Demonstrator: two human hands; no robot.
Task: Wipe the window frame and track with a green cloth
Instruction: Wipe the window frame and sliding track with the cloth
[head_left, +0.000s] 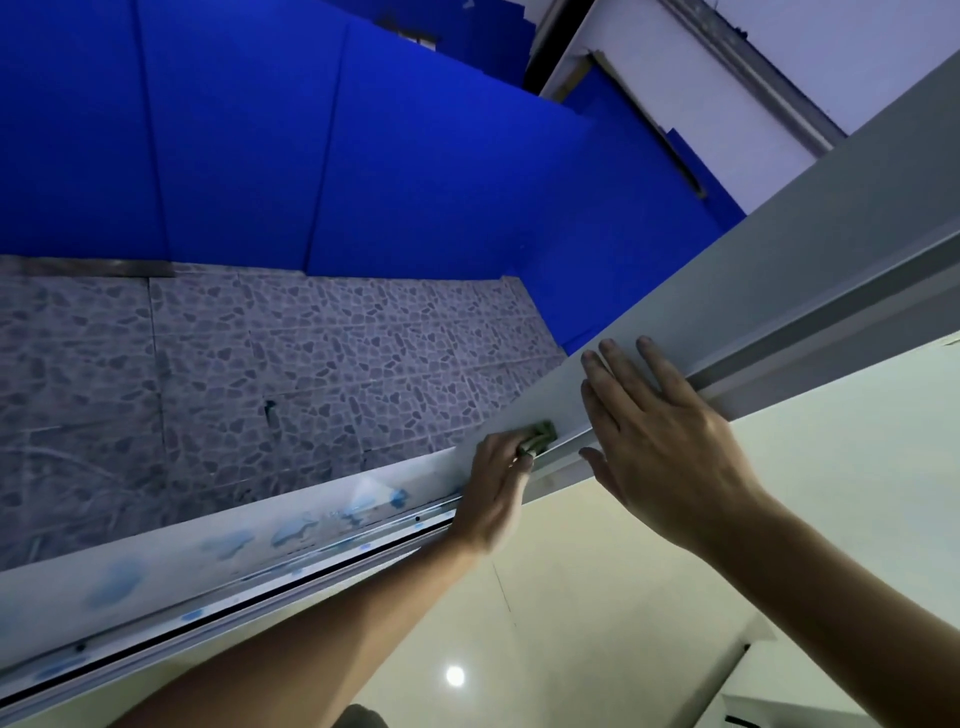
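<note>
My left hand (496, 493) grips a small wad of green cloth (541, 435) and presses it into the corner where the window track (291, 564) meets the grey upright frame (753, 291). Only a bit of the cloth shows past my fingertips. My right hand (660, 441) lies flat with fingers spread on the upright frame, just right of the cloth, holding nothing. The track's metal rails run from lower left toward the corner, and the white sill beside them carries blue smudges.
Beyond the opening lies a pebble-patterned tiled floor (249, 364) far below, bordered by blue wall panels (311, 145). On my side is a glossy cream floor (571, 623) with a light reflection. A white wall with a metal rail (748, 57) stands at upper right.
</note>
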